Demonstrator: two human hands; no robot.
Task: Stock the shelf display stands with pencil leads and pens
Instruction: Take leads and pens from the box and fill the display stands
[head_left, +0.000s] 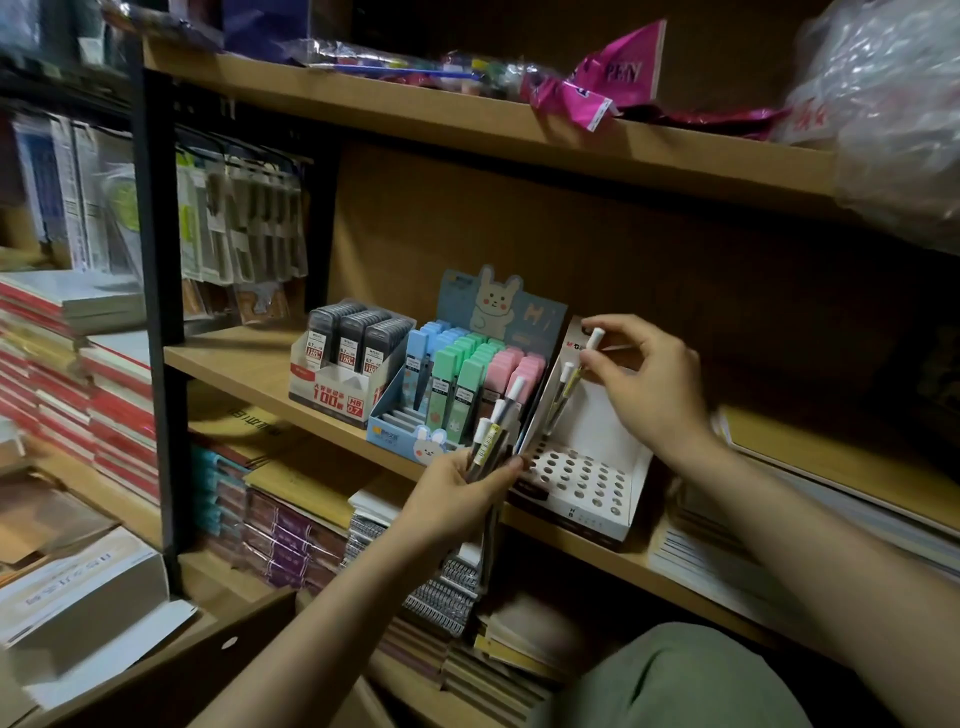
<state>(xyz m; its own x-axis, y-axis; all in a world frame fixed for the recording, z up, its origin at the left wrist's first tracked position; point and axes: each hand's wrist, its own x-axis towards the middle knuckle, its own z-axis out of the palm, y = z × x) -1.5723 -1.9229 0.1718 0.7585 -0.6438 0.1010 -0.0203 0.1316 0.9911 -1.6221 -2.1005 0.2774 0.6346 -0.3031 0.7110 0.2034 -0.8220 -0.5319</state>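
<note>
**Filling the pen stand on the middle shelf**

Holding a bunch of pens (491, 441) upright, my left hand (460, 499) grips them near the shelf's (234, 364) front edge. My right hand (644, 384) pinches one white-capped pen (587, 353) over the white pen stand (587, 467), toward the shelf's right end; a pen or two seems to stand in its holes already. Beside it sit the pastel lead display (457, 384) and the grey lead box (348, 358).

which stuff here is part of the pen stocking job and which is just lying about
In the job: white pen stand; pen pinched by right hand; pen bundle in left hand; pastel lead display; grey lead box.

Lying about: notebook stacks; pink packet.
</note>
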